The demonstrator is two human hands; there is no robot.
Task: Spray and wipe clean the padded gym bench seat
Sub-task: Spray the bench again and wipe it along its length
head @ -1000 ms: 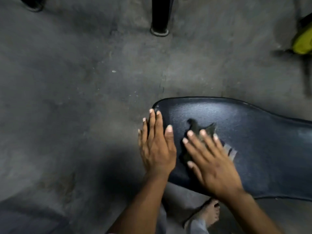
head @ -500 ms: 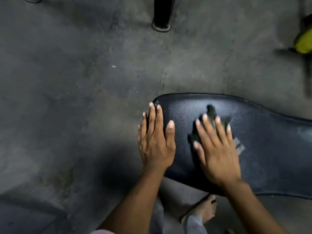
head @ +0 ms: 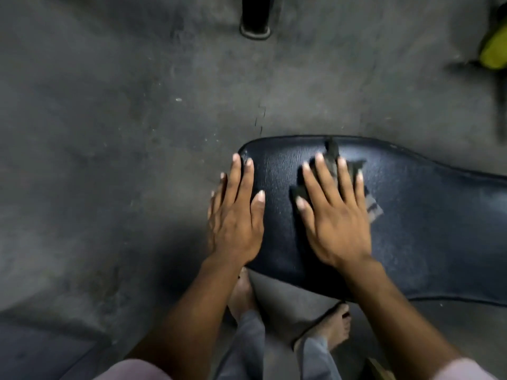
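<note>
Low in the view, the dark padded bench seat (head: pixel 428 223) runs off toward the right edge, its rounded end pointing left over the grey floor (head: pixel 109 133). On that end, near the seat's far edge, a dark cloth (head: pixel 333 160) lies pinned under the right hand (head: pixel 333 215), fingers spread flat. The left hand (head: pixel 236 215) rests flat and empty on the seat's left edge, fingers together.

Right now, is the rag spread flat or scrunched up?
Scrunched. The rag bunches unevenly under the right hand, with crumpled corners poking past the fingers on the seat.
</note>
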